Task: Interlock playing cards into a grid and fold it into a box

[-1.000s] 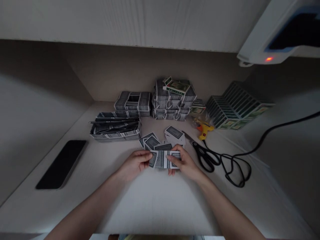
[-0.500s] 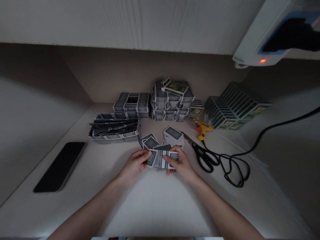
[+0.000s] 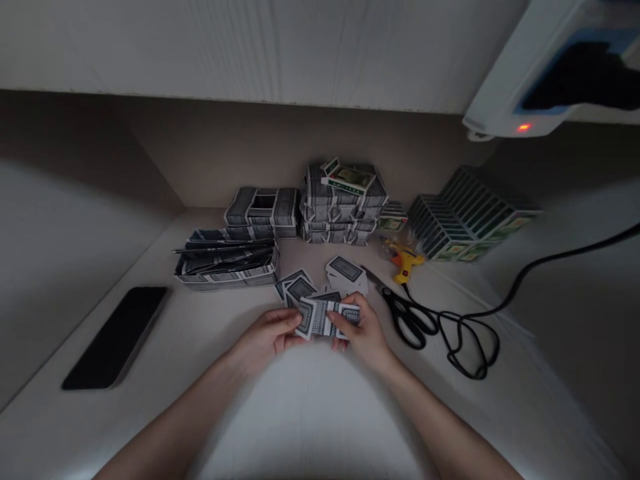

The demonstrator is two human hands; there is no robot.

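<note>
Between my hands is a small row of patterned playing cards (image 3: pixel 320 319), joined or overlapping, with white edges showing. My left hand (image 3: pixel 273 335) pinches the card at its left end, thumb on top. My right hand (image 3: pixel 361 331) grips the right end, thumb across the front and fingers behind. Just beyond lie loose playing cards (image 3: pixel 299 287), back side up, and a small pile of cards (image 3: pixel 346 270). Black-handled scissors (image 3: pixel 407 317) rest to the right of my right hand. How the held cards are fixed together cannot be made out.
At the back stand folded-card boxes (image 3: pixel 345 207) with a card packet (image 3: pixel 349 179) on top. An open card box (image 3: pixel 227 263) and a phone (image 3: pixel 117 337) are left. Rightward are a yellow glue gun (image 3: pixel 406 260), black cable (image 3: pixel 473 340), stacked card packs (image 3: pixel 470 213) and an overhead power strip (image 3: pixel 500 100).
My left fingers have shifted slightly on the left end of the held cards, and that end card now sits a little more upright. The view has tilted slightly.
</note>
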